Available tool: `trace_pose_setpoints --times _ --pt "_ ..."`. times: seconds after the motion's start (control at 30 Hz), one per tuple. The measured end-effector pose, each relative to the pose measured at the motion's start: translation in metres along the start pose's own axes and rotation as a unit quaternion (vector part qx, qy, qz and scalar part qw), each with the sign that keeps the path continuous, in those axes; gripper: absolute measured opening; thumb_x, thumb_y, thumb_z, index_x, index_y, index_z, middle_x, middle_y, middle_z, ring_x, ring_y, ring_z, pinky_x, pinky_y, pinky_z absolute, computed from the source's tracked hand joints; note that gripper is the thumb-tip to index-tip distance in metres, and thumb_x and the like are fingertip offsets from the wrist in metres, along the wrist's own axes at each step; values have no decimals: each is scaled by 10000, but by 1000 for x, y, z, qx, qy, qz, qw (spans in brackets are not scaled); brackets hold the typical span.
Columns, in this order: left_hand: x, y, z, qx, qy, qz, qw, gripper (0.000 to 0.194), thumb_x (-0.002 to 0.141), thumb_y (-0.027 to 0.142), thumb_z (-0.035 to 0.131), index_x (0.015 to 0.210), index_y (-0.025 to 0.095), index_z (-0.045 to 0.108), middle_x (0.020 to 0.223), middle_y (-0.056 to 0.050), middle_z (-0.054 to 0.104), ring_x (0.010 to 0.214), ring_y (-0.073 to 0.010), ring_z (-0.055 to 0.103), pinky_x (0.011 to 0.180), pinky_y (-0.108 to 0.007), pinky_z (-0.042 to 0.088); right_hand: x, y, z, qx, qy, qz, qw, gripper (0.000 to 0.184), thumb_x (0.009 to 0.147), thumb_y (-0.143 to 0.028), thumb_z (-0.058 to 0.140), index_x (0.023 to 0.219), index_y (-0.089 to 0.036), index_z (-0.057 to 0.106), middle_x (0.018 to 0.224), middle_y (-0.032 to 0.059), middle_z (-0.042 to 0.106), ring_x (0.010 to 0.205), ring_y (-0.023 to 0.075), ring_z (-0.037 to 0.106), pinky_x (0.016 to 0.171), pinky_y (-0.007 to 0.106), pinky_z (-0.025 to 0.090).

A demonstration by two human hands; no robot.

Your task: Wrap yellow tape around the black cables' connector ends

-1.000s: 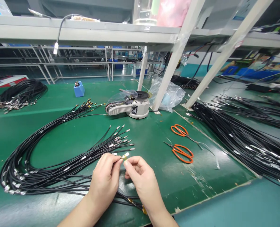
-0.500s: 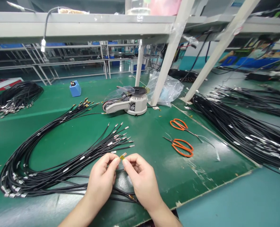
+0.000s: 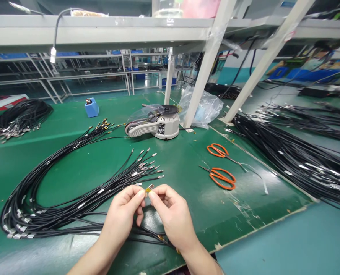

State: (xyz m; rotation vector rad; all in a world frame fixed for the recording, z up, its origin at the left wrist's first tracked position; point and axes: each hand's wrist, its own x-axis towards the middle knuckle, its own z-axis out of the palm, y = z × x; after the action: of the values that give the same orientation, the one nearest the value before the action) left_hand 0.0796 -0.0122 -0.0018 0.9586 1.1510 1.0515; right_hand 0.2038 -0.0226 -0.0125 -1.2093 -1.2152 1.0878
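Between my two hands is a small metal cable connector (image 3: 150, 187) with yellow, see-through tape around it. My left hand (image 3: 124, 212) pinches it from the left with thumb and forefinger, the lower fingers loosely curled. From the right, my right hand (image 3: 172, 214) pinches at the tape with thumb and forefinger, its other fingers folded in. My fingers cover part of the connector, and its cable is hidden. Just beyond and to the left lies a looped bundle of black cables (image 3: 40, 168) with metal ends. More black cables (image 3: 147, 232) pass beneath my hands.
A grey tape dispenser (image 3: 166, 126) stands farther back beside a blue holder (image 3: 91, 108). Two orange-handled scissors (image 3: 223, 178) lie to the right. Cable heaps sit at the far left (image 3: 20, 116) and right (image 3: 296, 156). A shelf post (image 3: 204, 68) rises behind a plastic bag (image 3: 212, 109).
The connector has turned slightly, so more of its metal end shows. My left hand's lower fingers have dropped a little away from the pinch. Both hands stay in nearly the same place.
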Motion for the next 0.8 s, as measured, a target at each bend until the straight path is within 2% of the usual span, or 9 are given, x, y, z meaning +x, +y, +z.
trace_pose_setpoints --times 0.27,0.7,0.8 --pt "0 3 -1 -70 -50 -27 996 331 683 417 706 611 145 532 495 60 477 363 -45 407 349 -166 321 1 -3 0 19 -6 3 1000 146 802 -274 588 703 -167 597 684 14 602 643 151 558 619 267 448" --pt "-1 1 1 -90 -23 -7 996 319 674 411 721 638 144 551 502 60 477 383 -50 415 359 -169 347 -1 -8 0 34 -6 4 999 155 798 -268 601 678 -170 600 649 -1 601 611 138 550 599 251 446" --pt "-1 4 0 -103 -45 -26 993 325 676 393 723 596 141 534 472 61 459 361 -43 392 349 -164 325 1 -7 0 34 -5 0 999 150 793 -269 607 678 -173 604 658 1 611 616 140 556 600 250 450"
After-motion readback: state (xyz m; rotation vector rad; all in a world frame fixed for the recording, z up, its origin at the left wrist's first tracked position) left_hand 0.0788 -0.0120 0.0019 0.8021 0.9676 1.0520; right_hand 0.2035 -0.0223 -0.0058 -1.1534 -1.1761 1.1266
